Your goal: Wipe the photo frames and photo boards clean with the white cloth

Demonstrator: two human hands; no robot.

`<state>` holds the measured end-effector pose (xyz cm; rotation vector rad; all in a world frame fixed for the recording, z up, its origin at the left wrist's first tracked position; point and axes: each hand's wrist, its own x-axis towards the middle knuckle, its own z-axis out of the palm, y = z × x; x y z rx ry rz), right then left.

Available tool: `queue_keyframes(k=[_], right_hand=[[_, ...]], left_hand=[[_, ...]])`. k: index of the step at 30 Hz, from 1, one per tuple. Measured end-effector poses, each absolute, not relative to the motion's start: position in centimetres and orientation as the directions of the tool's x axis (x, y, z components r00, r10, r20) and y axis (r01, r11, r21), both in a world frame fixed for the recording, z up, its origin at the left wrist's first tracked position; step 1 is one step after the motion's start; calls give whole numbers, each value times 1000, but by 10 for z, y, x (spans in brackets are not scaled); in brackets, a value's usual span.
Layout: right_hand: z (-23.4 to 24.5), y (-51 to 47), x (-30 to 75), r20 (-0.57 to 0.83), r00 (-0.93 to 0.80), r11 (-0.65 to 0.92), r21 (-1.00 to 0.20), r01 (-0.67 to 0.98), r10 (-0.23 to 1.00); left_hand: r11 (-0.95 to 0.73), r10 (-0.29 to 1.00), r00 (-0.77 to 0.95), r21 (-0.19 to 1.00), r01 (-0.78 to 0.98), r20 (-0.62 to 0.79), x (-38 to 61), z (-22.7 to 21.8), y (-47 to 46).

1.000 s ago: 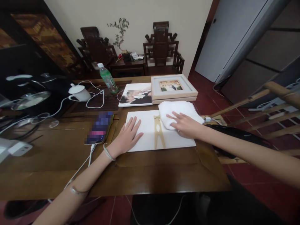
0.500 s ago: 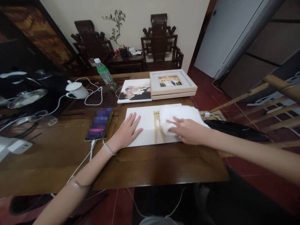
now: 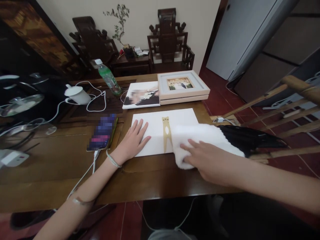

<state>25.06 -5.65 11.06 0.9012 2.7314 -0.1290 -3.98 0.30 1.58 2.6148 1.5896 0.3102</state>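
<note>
A flat white panel (image 3: 152, 126) lies on the wooden table, with a tan cat-shaped piece (image 3: 166, 128) at its middle. My left hand (image 3: 135, 140) rests flat on the panel's left end, fingers spread. Over the right end and near edge of the panel lies a fluffy white towel (image 3: 202, 131). My right hand (image 3: 202, 156) presses on this towel with fingers bent into it; its thumb is partly hidden in the folds.
Beyond the panel are a photo print (image 3: 142, 96) and a stacked pale-framed picture (image 3: 183, 86). To the left sit a phone (image 3: 102, 133) on a cable, a lidded white cup (image 3: 77, 95) and a green bottle (image 3: 108, 76). A black bag (image 3: 247, 138) lies at the right.
My right hand has drawn the towel toward me, from the panel's upper right to its near edge. The left hand stays flat on the panel. The view has shifted slightly.
</note>
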Motion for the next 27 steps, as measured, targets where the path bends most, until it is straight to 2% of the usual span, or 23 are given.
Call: queue_keyframes(k=[2, 4, 7, 11, 15, 19, 27], right_hand=[[119, -61, 251, -303, -778, 801, -70, 594, 550], [119, -49, 252, -302, -757, 774, -89, 627, 579], [107, -11, 257, -253, -738, 755, -45, 654, 625], [79, 41, 270, -115, -803, 810, 41, 584, 585], [65, 55, 279, -50, -817, 817, 97, 569, 575], [73, 24, 275, -100, -785, 791, 99, 604, 612], [98, -50, 268, -242, -773, 786, -62, 615, 586]], left_hand=[[-456, 889, 439, 159, 875, 133, -39, 16, 2], [-452, 892, 438, 162, 877, 114, -39, 16, 2], [-444, 896, 433, 172, 879, 98, -39, 14, 4], [-433, 901, 423, 191, 881, 91, -40, 10, 9], [-428, 903, 428, 192, 883, 41, -42, 9, 12], [-454, 889, 457, 195, 870, 31, -44, 15, 10], [-428, 903, 422, 231, 874, 78, -41, 17, 6]])
